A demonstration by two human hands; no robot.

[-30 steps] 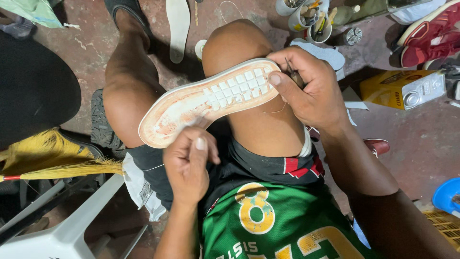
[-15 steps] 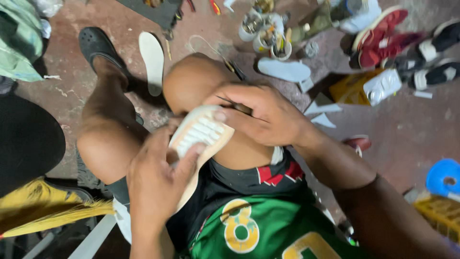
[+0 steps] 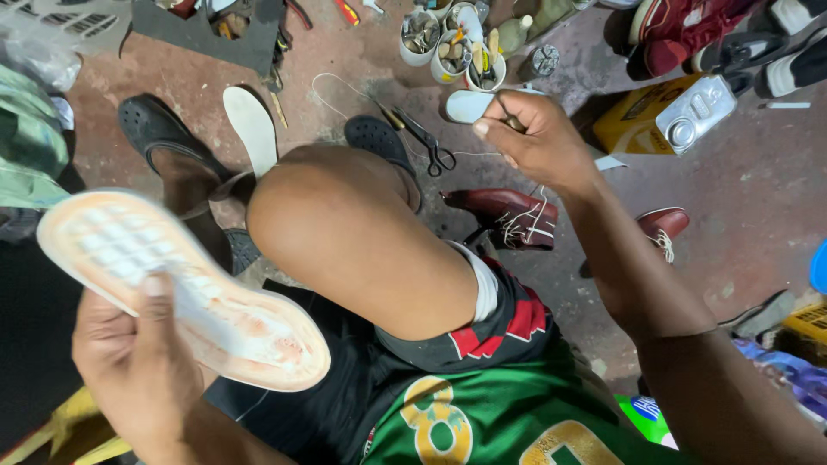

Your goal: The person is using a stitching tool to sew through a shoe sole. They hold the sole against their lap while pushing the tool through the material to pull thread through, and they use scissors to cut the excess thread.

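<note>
My left hand (image 3: 138, 370) grips a pale, orange-tinged rubber shoe sole (image 3: 172, 284) at the lower left, tread side up, thumb pressed on its middle. My right hand (image 3: 534, 142) is stretched out over the floor past my raised knee (image 3: 345, 224). Its fingers are pinched on a thin metal tool (image 3: 506, 114) next to a white insole (image 3: 465, 105). Black scissors (image 3: 424, 142) lie on the floor just left of that hand, and a red-brown leather shoe (image 3: 508, 215) with loose laces lies below it.
Cups filled with tools (image 3: 457, 43) stand at the top centre. A yellow tin can (image 3: 668, 116) lies to the right, with several shoes behind it. Another white insole (image 3: 251, 125) and black clogs (image 3: 155, 129) are on the left floor. A second red-brown shoe (image 3: 663, 224) is at the right.
My right hand has let go of the sole and reached out across the floor toward the cups. My left hand has carried the sole down to the left, off my knee.
</note>
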